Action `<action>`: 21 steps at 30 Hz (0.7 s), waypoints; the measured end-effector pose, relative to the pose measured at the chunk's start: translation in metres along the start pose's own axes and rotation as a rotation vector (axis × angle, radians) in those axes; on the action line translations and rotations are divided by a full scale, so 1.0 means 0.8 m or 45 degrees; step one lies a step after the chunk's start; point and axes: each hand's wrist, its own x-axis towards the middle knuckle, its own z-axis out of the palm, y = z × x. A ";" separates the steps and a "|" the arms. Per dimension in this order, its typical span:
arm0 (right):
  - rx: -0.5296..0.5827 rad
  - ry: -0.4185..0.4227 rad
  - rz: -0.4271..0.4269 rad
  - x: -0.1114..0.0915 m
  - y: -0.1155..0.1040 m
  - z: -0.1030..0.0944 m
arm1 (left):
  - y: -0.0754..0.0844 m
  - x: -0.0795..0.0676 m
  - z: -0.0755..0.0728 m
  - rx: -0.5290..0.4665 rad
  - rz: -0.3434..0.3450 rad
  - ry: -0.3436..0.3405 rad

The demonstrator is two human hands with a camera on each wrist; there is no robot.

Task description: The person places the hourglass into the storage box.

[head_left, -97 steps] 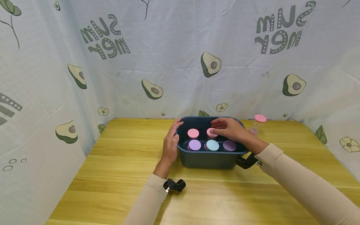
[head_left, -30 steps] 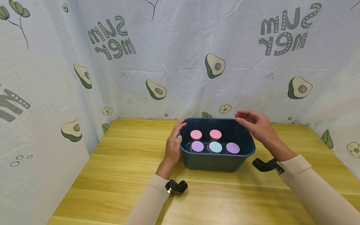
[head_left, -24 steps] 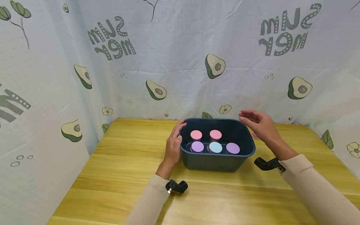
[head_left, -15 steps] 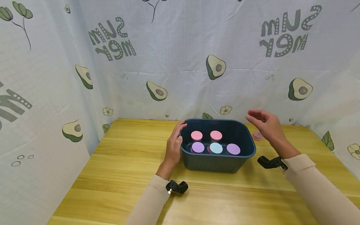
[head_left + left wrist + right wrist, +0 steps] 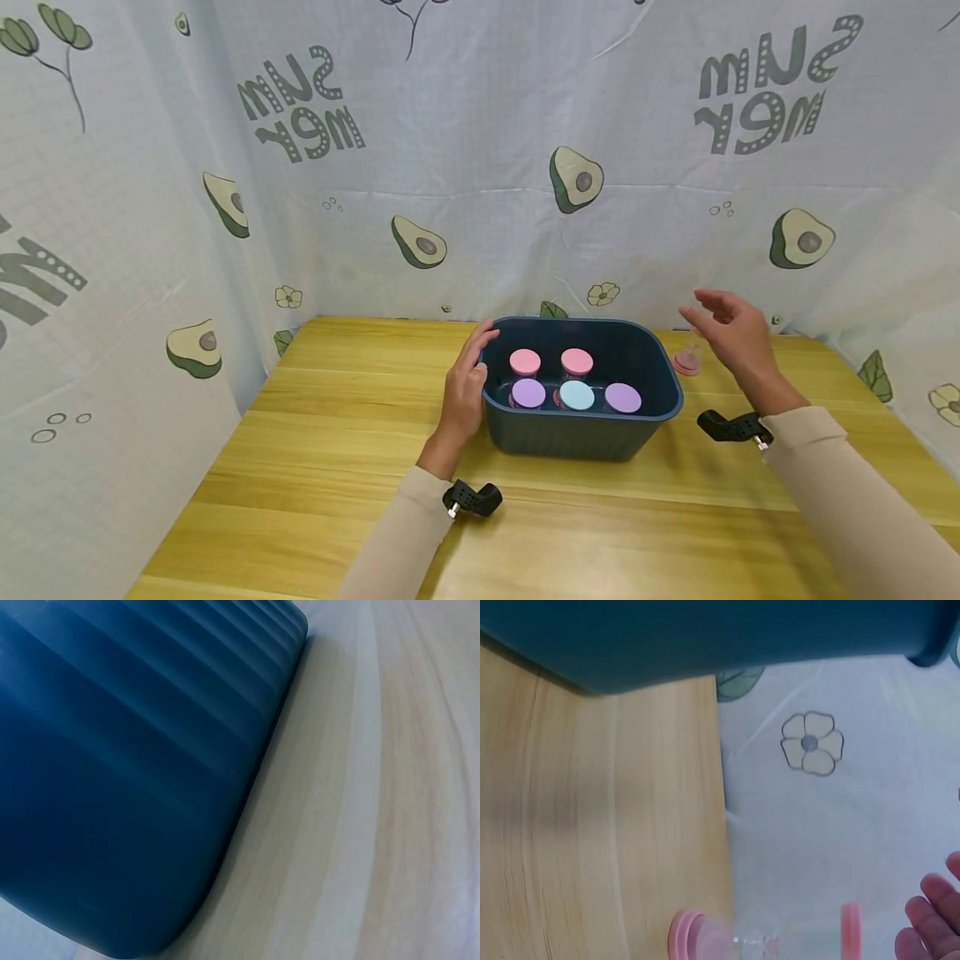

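A dark blue bin [image 5: 581,435] holds several sand timers. Inside, a pink-capped timer [image 5: 525,362] and another pink-capped timer [image 5: 577,361] stand at the back, with a purple-capped timer [image 5: 528,393], a light blue-capped timer [image 5: 577,395] and another purple-capped timer [image 5: 622,398] in front. My left hand [image 5: 462,392] rests against the bin's left end, fingers fairly straight. My right hand [image 5: 735,333] hovers right of the bin, fingers loosely bent, holding nothing. Beside it a clear sand timer with pink ends [image 5: 686,362] stands on the table, its top partly hidden by the hand; the right wrist view shows both ends.
The wooden table [image 5: 337,467] reaches back to a hanging white cloth [image 5: 480,242] printed with avocados. Each wrist wears a black camera mount, the left one [image 5: 472,498] and the right one [image 5: 735,427]. Bin and timer stand towards the table's back edge.
Earlier my right hand was in the bin at a pink-capped timer; it has left empty and moved right to the timer outside. That timer's base has come into view. The left hand stays put.
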 end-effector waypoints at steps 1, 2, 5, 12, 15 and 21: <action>0.005 0.002 0.015 0.001 0.002 0.000 | 0.000 0.000 0.000 0.000 0.000 0.000; 0.013 0.002 0.030 0.001 0.004 -0.001 | 0.000 -0.001 0.000 0.000 -0.001 -0.001; 0.021 0.000 0.065 0.004 0.009 -0.002 | -0.002 -0.001 0.000 0.002 -0.001 0.000; 0.009 -0.016 0.114 0.007 0.023 -0.002 | -0.006 -0.002 0.002 0.004 0.020 0.008; -0.002 -0.022 0.127 0.008 0.032 -0.001 | -0.006 -0.003 0.002 0.004 0.021 0.008; 0.001 -0.055 0.146 0.008 0.046 0.002 | -0.006 -0.003 0.002 0.004 0.025 0.011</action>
